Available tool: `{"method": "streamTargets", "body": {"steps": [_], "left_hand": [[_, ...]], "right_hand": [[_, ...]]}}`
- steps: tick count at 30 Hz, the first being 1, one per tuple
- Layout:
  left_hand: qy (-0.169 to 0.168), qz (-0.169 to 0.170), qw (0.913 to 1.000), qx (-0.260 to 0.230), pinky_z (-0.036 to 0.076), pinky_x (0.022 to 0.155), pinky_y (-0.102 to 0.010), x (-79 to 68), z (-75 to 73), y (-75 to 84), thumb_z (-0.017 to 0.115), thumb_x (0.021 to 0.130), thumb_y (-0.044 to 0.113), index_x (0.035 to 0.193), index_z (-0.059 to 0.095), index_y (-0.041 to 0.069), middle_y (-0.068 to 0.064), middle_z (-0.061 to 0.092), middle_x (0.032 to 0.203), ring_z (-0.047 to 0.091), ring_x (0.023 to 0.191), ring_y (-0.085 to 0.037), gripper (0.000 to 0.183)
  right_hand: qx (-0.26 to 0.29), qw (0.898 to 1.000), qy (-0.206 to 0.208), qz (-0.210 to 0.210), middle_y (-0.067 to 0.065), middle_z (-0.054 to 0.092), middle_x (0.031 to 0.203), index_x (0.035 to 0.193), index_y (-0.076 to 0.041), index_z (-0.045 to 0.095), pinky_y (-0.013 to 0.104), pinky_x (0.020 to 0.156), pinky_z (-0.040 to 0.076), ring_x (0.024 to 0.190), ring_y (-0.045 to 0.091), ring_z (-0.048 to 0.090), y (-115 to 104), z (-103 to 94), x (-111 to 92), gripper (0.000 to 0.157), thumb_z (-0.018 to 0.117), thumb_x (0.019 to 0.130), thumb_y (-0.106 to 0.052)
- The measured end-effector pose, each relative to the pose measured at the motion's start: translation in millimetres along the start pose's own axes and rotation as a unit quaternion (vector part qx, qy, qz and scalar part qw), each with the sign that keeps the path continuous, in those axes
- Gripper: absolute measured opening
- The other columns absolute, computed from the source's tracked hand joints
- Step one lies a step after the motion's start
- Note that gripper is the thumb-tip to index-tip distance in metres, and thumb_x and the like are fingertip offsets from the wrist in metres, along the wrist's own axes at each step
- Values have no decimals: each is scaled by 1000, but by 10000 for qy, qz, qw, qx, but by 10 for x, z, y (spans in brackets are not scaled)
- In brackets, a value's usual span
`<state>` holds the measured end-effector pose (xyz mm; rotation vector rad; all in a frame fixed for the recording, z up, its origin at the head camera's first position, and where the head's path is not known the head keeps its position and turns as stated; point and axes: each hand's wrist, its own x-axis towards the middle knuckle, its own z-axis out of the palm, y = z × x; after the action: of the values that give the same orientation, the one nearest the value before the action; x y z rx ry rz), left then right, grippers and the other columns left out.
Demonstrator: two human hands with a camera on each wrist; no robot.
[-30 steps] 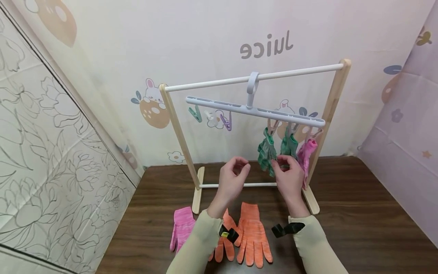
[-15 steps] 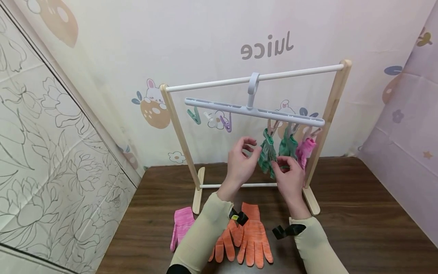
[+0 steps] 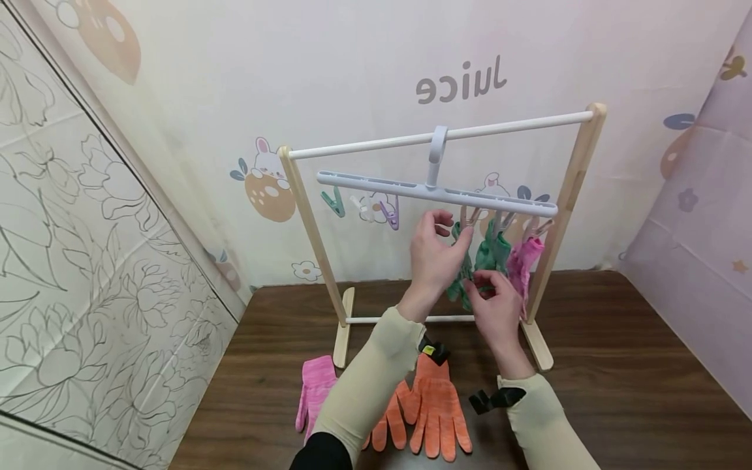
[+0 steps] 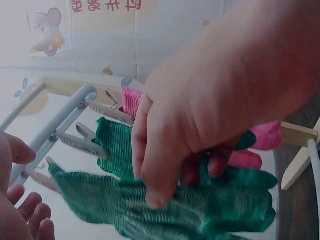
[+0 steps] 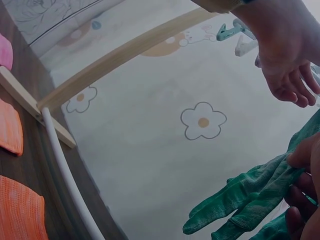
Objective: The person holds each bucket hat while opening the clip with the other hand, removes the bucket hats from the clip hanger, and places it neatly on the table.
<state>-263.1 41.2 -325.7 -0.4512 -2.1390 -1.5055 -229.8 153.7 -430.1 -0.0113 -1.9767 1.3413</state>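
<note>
A green knit glove [image 4: 195, 212] hangs by its cuff at the left of a row of three gloves on a pale grey clip hanger [image 3: 399, 188]. My right hand [image 3: 498, 308] pinches this glove between thumb and fingers, below the cuff. Raised to the glove's clip [image 4: 42, 179], my left hand [image 3: 433, 256] has its thumb and loosely bent fingers on either side of it, apart from it in the left wrist view. Farther right, a second green glove [image 3: 492, 253] and a pink glove [image 3: 525, 260] hang from clips.
The hanger tilts on the white rod [image 3: 364, 146] of a wooden rack [image 3: 308, 235]. Unused green [image 3: 335, 203], white and purple clips [image 3: 390, 214] dangle at its left. Orange gloves [image 3: 437, 408] and a pink glove [image 3: 317, 385] lie on the dark table [image 3: 617, 391], partly behind the left arm.
My left hand has risen and moved right, from beside the left green glove up to its clip. The right hand stays on that glove, almost still.
</note>
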Motion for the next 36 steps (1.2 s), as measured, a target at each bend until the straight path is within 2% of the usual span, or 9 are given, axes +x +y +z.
{"method": "streamTargets", "body": {"steps": [5, 10, 15, 23, 31, 36], "left_hand": [[88, -223, 9997, 100, 44, 72, -15, 31, 79, 72, 76, 89, 30, 115, 58, 10, -5, 64, 107, 61, 91, -18, 37], [198, -293, 9991, 217, 45, 70, -14, 59, 160, 91, 78, 87, 28, 115, 57, 11, -4, 64, 105, 61, 88, -14, 39], [294, -244, 9987, 334, 46, 71, -13, 80, 224, 95, 79, 85, 26, 117, 55, 12, -3, 62, 105, 59, 87, -10, 42], [569, -192, 9978, 266, 44, 68, -12, 94, 293, 89, 80, 84, 21, 107, 54, 10, -5, 61, 98, 57, 81, -7, 36], [692, -25, 9973, 243, 43, 70, -11, 88, 327, 59, 80, 85, 21, 110, 55, 10, -5, 62, 99, 57, 83, -9, 37], [632, -73, 9979, 83, 45, 70, -12, 89, 325, 46, 81, 85, 23, 111, 56, 11, -5, 62, 101, 59, 83, -8, 38]], "right_hand": [[7, 10000, -1, -62, 16, 72, 94, 97, 1, 72, 14, 67, 49, 73, -12, 52, 0, 16, -10, 17, 79, 85, -8], [52, 9998, -53, -188, 16, 71, 89, 93, 0, 72, 18, 65, 50, 70, -6, 53, -28, 30, -32, 15, 80, 83, -7], [50, 9996, -59, -271, 15, 71, 85, 92, 0, 71, 14, 64, 48, 69, 1, 55, -40, 42, -49, 13, 78, 81, -4], [122, 9997, -195, -118, 17, 70, 88, 94, 1, 71, 7, 66, 47, 71, -12, 53, -38, 39, -66, 14, 75, 81, 0], [66, 9995, -320, 11, 16, 70, 91, 97, -1, 71, 4, 68, 46, 74, -11, 53, -42, 10, -78, 13, 74, 84, -3], [135, 9995, -280, -36, 16, 70, 89, 95, 0, 71, 4, 67, 45, 72, -10, 54, -35, 15, -79, 14, 75, 83, -2]]}}
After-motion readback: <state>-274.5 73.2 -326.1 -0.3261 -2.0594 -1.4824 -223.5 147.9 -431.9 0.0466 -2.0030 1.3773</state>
